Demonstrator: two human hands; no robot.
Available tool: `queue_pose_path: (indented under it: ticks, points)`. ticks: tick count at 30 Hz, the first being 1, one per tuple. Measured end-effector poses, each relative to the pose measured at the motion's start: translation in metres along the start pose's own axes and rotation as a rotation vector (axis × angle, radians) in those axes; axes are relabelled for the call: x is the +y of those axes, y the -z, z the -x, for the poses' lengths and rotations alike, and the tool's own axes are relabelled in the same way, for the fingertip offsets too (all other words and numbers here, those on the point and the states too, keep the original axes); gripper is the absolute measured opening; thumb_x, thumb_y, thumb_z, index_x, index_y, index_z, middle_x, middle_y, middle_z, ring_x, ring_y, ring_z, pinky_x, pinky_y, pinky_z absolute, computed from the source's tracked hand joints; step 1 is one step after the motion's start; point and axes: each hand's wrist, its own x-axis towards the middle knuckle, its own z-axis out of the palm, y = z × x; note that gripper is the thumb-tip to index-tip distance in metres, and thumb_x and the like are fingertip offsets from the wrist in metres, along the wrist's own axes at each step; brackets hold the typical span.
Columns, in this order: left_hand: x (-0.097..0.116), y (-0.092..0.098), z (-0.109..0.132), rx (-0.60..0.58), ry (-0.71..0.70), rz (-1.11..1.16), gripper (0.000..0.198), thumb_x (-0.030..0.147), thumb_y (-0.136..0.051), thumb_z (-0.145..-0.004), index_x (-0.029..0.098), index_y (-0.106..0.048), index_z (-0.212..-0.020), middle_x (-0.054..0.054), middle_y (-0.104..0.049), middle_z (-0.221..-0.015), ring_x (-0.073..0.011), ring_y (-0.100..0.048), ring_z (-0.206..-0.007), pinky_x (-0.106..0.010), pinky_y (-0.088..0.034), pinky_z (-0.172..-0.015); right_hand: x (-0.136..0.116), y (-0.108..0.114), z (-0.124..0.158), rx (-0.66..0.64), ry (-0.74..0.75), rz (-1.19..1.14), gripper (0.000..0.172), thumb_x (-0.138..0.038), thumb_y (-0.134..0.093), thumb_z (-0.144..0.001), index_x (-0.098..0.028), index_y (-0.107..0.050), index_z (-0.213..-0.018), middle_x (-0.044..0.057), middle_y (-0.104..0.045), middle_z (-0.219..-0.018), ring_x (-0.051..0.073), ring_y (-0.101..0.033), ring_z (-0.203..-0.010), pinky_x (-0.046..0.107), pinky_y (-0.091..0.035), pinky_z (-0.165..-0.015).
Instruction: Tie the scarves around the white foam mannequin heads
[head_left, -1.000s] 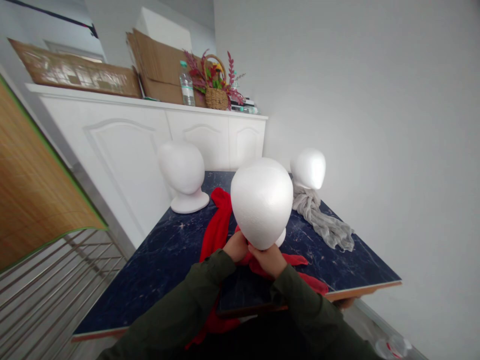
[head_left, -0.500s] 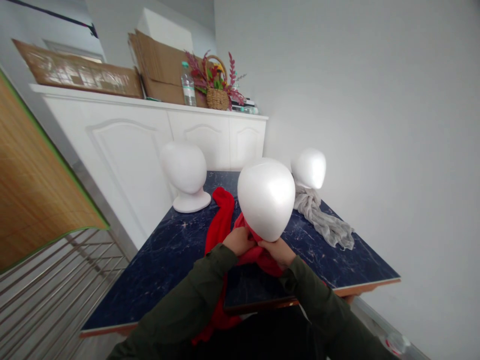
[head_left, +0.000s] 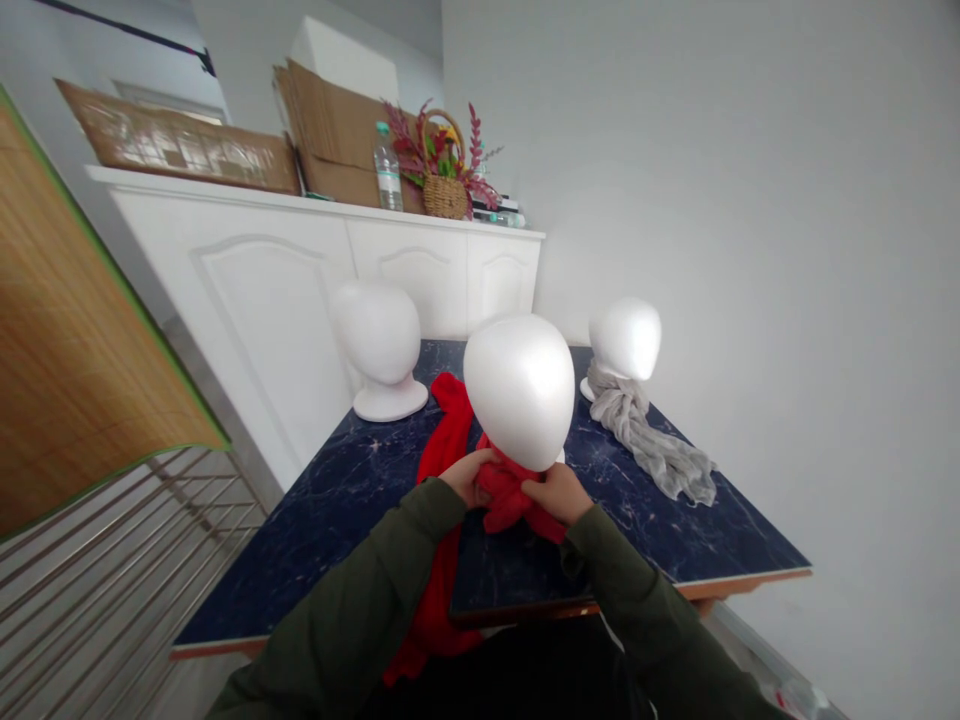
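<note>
Red scarf [head_left: 514,500] fabric, in the head view, was wrapped about the neck of the middle white head form [head_left: 517,390], near the near edge of the dark table [head_left: 300,560]. Left hand [head_left: 471,478] and right hand [head_left: 562,492] each pinched a bunched fold at the front, just under the chin. A length of red cloth [head_left: 448,430] ran beside the head toward that edge; whether it joined the wrap could not be told. By the right edge, a grey scarf [head_left: 634,425] hung from another head form [head_left: 626,340]. The red fabric looked light, soft and limp, not fragile, probably best taken by gathered folds close to the neck; the smooth form seemed likely to tip under a hard pull.
</note>
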Motion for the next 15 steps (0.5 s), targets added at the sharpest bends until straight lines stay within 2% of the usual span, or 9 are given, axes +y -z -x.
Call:
queue_pose_path:
  ticks: [3,6,8,12,15]
  points:
    - [0.001,0.008,-0.001,-0.033,0.163,0.051,0.009,0.020,-0.056,-0.064,0.014,-0.060,-0.070,-0.001,-0.061,-0.054,-0.0121,-0.056,-0.050,-0.022,-0.044,-0.050,0.007,0.006,-0.002,0.057,0.039,0.039,0.032,-0.020,-0.054,-0.061,-0.013,-0.067,-0.090,0.006,-0.068,-0.088,0.022,-0.060,-0.085,0.030,-0.045,-0.076]
    - [0.001,0.014,-0.003,-0.086,0.127,0.013,0.022,0.009,-0.058,-0.058,0.012,-0.061,-0.079,-0.002,-0.064,-0.063,-0.0135,-0.059,-0.059,-0.023,-0.046,-0.060,0.015,0.010,-0.001,0.090,0.146,0.027,0.037,-0.016,-0.052,-0.061,-0.017,-0.065,-0.096,0.004,-0.065,-0.101,0.021,-0.056,-0.097,0.029,-0.042,-0.084]
    - [0.001,0.014,-0.004,-0.124,0.064,0.034,0.029,0.007,-0.056,-0.057,0.012,-0.061,-0.085,-0.004,-0.066,-0.072,-0.0144,-0.061,-0.066,-0.025,-0.046,-0.066,0.018,0.011,0.001,0.118,0.152,0.021,0.036,-0.016,-0.051,-0.062,-0.017,-0.065,-0.096,0.004,-0.065,-0.101,0.021,-0.057,-0.097,0.029,-0.042,-0.083]
    - [0.005,0.012,-0.001,-0.149,-0.001,0.202,0.026,0.011,-0.053,-0.061,0.010,-0.059,-0.086,-0.006,-0.066,-0.076,-0.0154,-0.061,-0.067,-0.027,-0.047,-0.068,0.017,0.012,0.002,0.147,0.067,0.024,0.029,-0.022,-0.052,-0.064,-0.015,-0.067,-0.088,0.004,-0.068,-0.084,0.020,-0.060,-0.081,0.026,-0.044,-0.071]
    - [0.011,0.017,0.004,-0.044,0.002,0.380,0.014,0.015,-0.050,-0.066,0.009,-0.058,-0.076,-0.005,-0.062,-0.060,-0.0136,-0.057,-0.051,-0.024,-0.047,-0.051,0.015,0.017,0.001,0.155,0.000,0.063,0.024,-0.027,-0.053,-0.065,-0.012,-0.067,-0.077,0.003,-0.065,-0.065,0.017,-0.058,-0.066,0.024,-0.042,-0.061]
